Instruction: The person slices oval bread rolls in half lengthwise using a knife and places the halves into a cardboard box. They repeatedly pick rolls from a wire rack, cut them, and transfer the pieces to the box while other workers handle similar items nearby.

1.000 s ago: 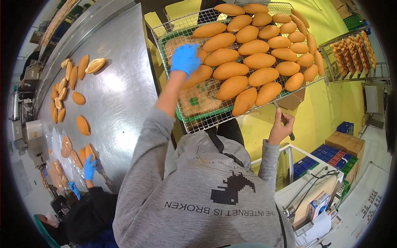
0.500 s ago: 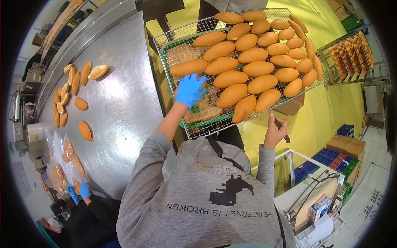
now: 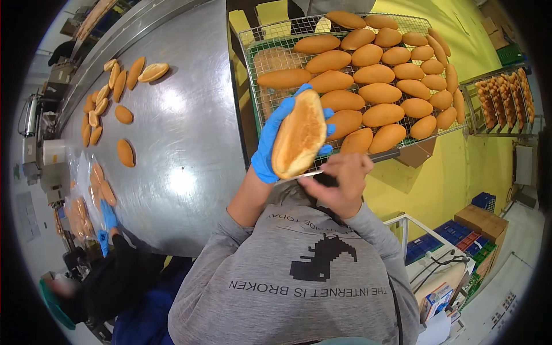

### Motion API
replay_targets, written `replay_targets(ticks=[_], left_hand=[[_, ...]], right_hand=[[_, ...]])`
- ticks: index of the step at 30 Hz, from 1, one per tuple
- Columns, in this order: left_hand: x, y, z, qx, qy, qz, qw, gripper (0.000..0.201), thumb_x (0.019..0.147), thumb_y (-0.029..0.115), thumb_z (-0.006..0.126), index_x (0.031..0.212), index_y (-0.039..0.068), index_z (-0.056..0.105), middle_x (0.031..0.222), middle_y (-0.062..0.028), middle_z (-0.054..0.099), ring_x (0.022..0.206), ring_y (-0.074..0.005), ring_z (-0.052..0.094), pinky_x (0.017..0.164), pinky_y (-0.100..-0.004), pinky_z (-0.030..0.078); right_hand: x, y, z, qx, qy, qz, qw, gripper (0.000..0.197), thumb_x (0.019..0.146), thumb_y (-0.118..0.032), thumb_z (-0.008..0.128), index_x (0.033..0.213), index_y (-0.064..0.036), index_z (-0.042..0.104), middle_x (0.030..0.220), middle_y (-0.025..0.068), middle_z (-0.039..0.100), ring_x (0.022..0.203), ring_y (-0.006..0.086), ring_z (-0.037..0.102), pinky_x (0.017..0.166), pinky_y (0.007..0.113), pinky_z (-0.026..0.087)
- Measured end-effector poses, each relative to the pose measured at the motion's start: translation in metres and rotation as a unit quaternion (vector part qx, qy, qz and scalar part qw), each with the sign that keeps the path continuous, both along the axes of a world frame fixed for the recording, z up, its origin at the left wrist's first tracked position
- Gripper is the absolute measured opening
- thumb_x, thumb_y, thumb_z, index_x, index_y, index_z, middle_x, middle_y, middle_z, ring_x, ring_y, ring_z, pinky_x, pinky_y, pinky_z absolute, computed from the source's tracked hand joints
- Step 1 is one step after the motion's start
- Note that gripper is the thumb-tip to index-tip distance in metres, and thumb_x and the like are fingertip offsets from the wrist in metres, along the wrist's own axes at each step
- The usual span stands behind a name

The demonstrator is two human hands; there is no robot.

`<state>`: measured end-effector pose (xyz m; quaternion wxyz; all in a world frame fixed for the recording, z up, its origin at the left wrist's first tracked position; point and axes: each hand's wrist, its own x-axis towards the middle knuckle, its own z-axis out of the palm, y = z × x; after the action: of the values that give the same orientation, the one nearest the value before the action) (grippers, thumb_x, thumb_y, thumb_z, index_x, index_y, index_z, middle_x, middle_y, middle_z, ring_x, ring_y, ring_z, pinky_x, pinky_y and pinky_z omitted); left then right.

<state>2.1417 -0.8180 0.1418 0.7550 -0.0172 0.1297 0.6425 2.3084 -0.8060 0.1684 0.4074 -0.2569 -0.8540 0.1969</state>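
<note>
My left hand [image 3: 269, 141], in a blue glove, grips an oval bread roll [image 3: 302, 132] with its pale underside facing up. The thumb and fingers wrap round the roll's sides. In my bare right hand [image 3: 345, 181] is a knife [image 3: 386, 155], its dark handle sticking out to the right. The thin blade lies at the roll's near end; whether it cuts into the crust I cannot tell. Beyond both hands, a wire rack [image 3: 425, 23] bears rows of golden-brown rolls [image 3: 379, 94], with a green crate [image 3: 253, 54] beneath its left part.
To the left is a steel table [image 3: 190, 115] with scattered rolls [image 3: 123, 114] and bagged rolls [image 3: 80, 213]. A co-worker's blue-gloved hands [image 3: 108, 215] are at the bags. A rack of bread [image 3: 500, 100] stands far right, with stacked blue crates [image 3: 448, 233] at the lower right.
My left hand has lifted a roll off the rack's near left part toward me, underside up. My right hand has brought the knife leftward to the roll.
</note>
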Motion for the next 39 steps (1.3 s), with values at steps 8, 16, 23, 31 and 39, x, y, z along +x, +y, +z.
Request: replay_targets(ticks=[8,16,23,31,39], left_hand=[[0.003,-0.014,0.033,-0.018,0.075,0.018,0.997,0.049,0.091,0.039,0.05,0.135,0.021,0.038,0.115,-0.0163,0.054,0.092,-0.0327,0.061,0.069,-0.0441,0.056],[0.007,-0.013,0.04,-0.005,0.155,0.048,0.987,0.052,0.089,0.037,0.055,0.134,0.018,0.038,0.112,-0.0165,0.053,0.09,-0.031,0.06,0.068,-0.0426,0.055],[0.015,-0.012,0.041,0.02,0.13,0.022,0.991,0.053,0.09,0.036,0.052,0.137,0.017,0.035,0.115,-0.0161,0.052,0.092,-0.03,0.058,0.072,-0.0408,0.054],[0.028,-0.01,0.037,0.007,0.18,0.058,0.982,0.057,0.091,0.037,0.049,0.139,0.011,0.032,0.121,-0.0151,0.05,0.095,-0.0295,0.058,0.072,-0.0384,0.053],[0.021,-0.013,0.026,0.021,0.166,0.074,0.983,0.052,0.089,0.028,0.054,0.136,0.017,0.035,0.12,-0.0114,0.048,0.097,-0.031,0.058,0.073,-0.0421,0.055]], right_hand=[[0.016,0.055,-0.019,0.031,0.039,-0.184,0.982,0.035,0.061,-0.03,0.081,0.074,-0.011,0.055,0.078,0.0008,0.056,0.074,0.0195,0.048,0.074,0.035,0.028],[0.009,0.07,-0.017,0.074,0.005,-0.217,0.973,0.037,0.057,-0.032,0.083,0.076,-0.0133,0.057,0.079,-0.001,0.058,0.075,0.0174,0.051,0.073,0.034,0.026],[0.008,0.031,-0.009,0.082,0.007,-0.031,0.996,0.035,0.061,-0.031,0.081,0.074,-0.0114,0.055,0.08,0.0006,0.057,0.076,0.0205,0.051,0.073,0.037,0.028],[0.003,0.019,-0.007,0.078,0.05,-0.071,0.993,0.033,0.062,-0.026,0.081,0.076,-0.0108,0.056,0.073,-0.0016,0.053,0.076,0.0179,0.049,0.077,0.034,0.026],[-0.004,0.032,-0.009,0.107,0.048,-0.096,0.988,0.036,0.061,-0.028,0.083,0.077,-0.0111,0.055,0.078,-0.002,0.055,0.074,0.0157,0.05,0.078,0.033,0.026]])
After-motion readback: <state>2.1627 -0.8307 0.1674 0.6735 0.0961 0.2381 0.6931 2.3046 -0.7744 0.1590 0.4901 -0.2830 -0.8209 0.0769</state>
